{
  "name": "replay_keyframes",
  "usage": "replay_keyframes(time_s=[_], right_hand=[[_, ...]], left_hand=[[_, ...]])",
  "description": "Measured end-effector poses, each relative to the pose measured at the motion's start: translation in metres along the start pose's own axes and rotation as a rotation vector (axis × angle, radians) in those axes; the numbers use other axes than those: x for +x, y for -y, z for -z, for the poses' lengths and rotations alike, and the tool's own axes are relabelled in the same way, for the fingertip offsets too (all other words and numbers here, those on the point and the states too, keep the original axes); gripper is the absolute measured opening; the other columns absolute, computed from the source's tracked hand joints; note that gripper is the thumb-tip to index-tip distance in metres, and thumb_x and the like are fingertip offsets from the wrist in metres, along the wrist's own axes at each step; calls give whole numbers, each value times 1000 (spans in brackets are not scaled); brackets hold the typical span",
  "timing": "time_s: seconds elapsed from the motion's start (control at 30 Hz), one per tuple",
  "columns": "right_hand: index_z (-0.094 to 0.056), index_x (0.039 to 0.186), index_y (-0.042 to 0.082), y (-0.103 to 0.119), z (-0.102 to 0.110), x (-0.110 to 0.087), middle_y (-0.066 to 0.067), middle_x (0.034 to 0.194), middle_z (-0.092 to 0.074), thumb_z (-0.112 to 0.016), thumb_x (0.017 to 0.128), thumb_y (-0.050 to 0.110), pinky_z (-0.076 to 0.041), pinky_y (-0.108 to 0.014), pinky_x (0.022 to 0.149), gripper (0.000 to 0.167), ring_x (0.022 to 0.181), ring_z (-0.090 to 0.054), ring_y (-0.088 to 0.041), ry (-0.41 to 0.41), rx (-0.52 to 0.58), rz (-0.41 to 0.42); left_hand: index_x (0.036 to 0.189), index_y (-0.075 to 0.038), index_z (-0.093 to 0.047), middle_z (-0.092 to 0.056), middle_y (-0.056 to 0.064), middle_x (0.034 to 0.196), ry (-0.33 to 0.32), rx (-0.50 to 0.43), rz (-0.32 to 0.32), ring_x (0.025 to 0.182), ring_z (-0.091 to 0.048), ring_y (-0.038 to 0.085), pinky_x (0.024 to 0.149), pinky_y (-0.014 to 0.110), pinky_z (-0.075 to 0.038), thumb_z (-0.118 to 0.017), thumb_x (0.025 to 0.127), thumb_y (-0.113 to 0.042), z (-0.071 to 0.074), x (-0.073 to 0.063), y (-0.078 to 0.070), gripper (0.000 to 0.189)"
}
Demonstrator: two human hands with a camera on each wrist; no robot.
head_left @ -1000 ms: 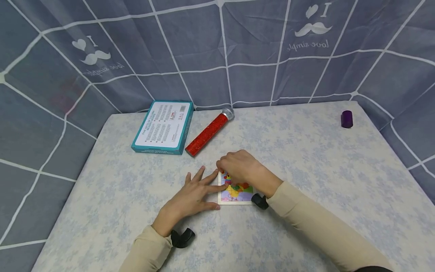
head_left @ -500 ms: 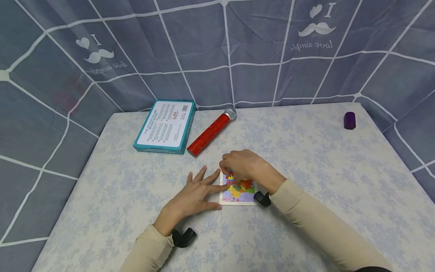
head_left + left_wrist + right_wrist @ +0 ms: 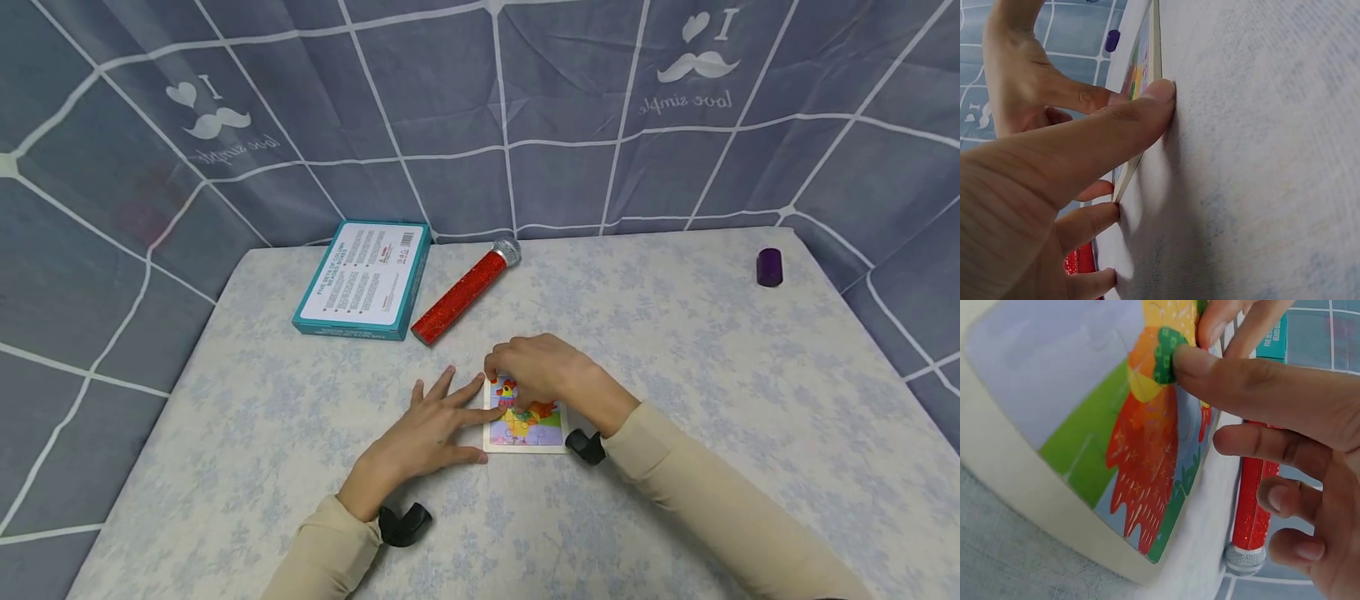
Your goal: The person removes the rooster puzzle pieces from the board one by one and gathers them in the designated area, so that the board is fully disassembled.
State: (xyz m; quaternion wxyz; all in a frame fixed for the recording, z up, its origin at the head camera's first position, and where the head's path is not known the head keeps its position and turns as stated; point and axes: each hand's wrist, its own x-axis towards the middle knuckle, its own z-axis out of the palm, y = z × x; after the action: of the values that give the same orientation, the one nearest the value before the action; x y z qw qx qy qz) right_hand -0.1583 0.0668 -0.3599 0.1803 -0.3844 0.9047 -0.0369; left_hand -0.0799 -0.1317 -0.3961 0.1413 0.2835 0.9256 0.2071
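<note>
A jigsaw puzzle point(image 3: 525, 433) in a pale frame, with a colourful bird picture, lies flat on the table. My left hand point(image 3: 420, 437) rests beside it with fingers spread. Its index fingertip touches the picture, and its thumb point(image 3: 1104, 134) lies along the frame's near left corner. Over the upper part of the puzzle is my right hand point(image 3: 543, 367). Its thumb point(image 3: 1194, 362) presses on a green patch of the bird, while the other fingers hang loosely curled at the far edge. From above, this hand hides the puzzle's upper right part.
A teal box point(image 3: 363, 279) with a white printed label lies at the back left. Beside it is a red glittery microphone point(image 3: 461, 296) with a silver head. A small purple cylinder point(image 3: 768, 267) stands at the far right. Grey-blue checked curtains point(image 3: 442, 92) border the table.
My right hand and wrist have shifted slightly right and down, its thumb still on the puzzle. My left hand stays in place on the puzzle. The head view moved a little.
</note>
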Motion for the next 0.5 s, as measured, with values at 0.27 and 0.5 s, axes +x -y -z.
replay_keyframes(time_s=[0.27,0.5], right_hand=[[-70,109,23,4,2,3,9,102,-67,-91,70,31,-51,-35,72,45,87,-58,-14,-28,-80,-6],[-64,99,25,3,7,10,11,87,-58,-92,67,29,-47,-31,65,43,76,-52,-11,42,-81,-32]], left_hand=[[137,-28,-60,-28,10,160,7,0,11,144,-9,52,99,81,-12,-78,83,-39,1,0,0,58],[138,-30,-59,-26,8,160,20,3,20,145,-8,51,100,81,-11,-78,83,-39,2,2,-1,59]])
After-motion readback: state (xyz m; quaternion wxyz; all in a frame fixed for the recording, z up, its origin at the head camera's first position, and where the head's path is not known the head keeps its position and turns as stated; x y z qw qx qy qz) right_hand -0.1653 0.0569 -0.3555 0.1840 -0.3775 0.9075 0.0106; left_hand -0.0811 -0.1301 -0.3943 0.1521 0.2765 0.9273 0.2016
